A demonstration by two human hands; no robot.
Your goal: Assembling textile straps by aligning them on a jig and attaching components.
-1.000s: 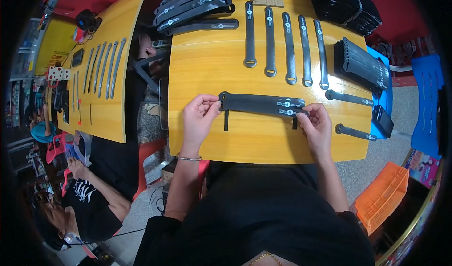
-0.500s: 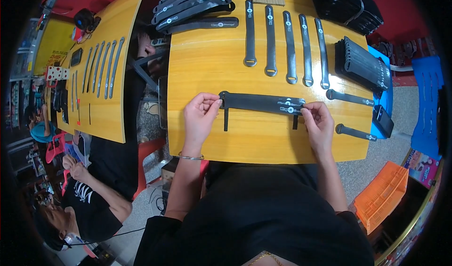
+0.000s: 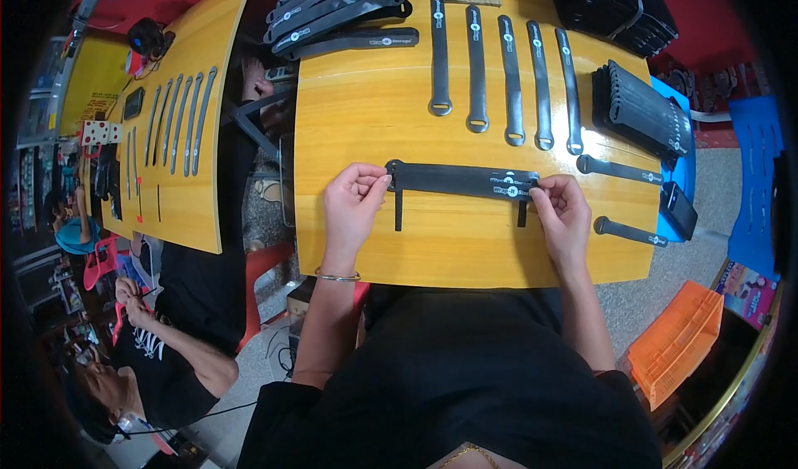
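Note:
My left hand (image 3: 353, 207) pinches the slotted left end of a small stack of black straps (image 3: 457, 181) with pale print. The thumb and fingers of my right hand (image 3: 565, 220) are closed on its other end. The stack lies level, side to side, near the table's front edge. Under it, one narrow black strip (image 3: 398, 213) sticks out toward me near the left end, and another thin strip (image 3: 522, 214) near the right end. How many straps are in the stack I cannot tell.
Several single straps (image 3: 511, 83) lie in a row on the yellow table (image 3: 357, 128). Strap piles stand at the back left (image 3: 341, 12) and right (image 3: 640, 112). Two straps (image 3: 619, 170) lie by the right edge. At left, a co-worker (image 3: 179, 344) sits beside another table (image 3: 187, 211).
My hands and the strap stack stay almost where they were, both ends still pinched. The view has shifted slightly, and the co-worker's hands at the left have moved a little.

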